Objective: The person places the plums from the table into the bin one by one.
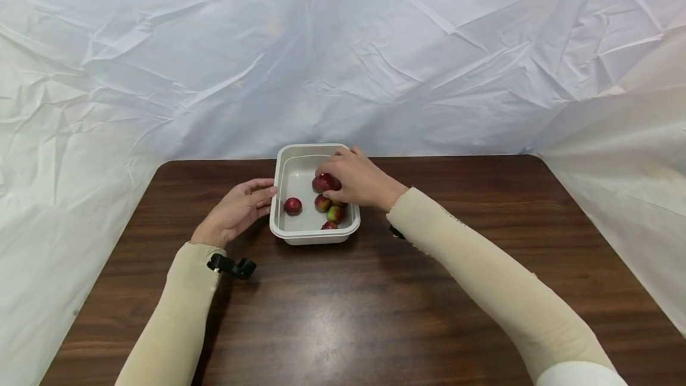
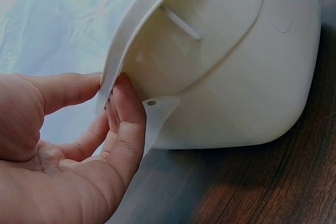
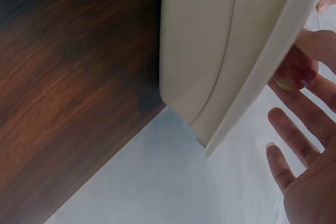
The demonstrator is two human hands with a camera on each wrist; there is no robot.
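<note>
A white plastic tub [image 1: 316, 234] stands near the table's far edge with several small red plums in it, some blotched green. My left hand [image 1: 236, 210] pinches the tub's left rim, thumb on one side and fingertips underneath, as the left wrist view shows at the rim [image 2: 137, 24]. Over the right side of the tub, my right hand [image 1: 356, 179] holds a dark red plum [image 1: 328, 181] between thumb and fingers; its other fingers are spread in the right wrist view. One plum [image 1: 292, 206] lies apart at the left; others [image 1: 335, 214] cluster at the right, partly hidden by the hand.
The brown wooden table [image 1: 321, 314] extends in front of the tub and to both sides. White sheeting [image 1: 375, 64] hangs close behind the far edge and along both sides. A black strap clip [image 1: 233, 265] sits on my left wrist.
</note>
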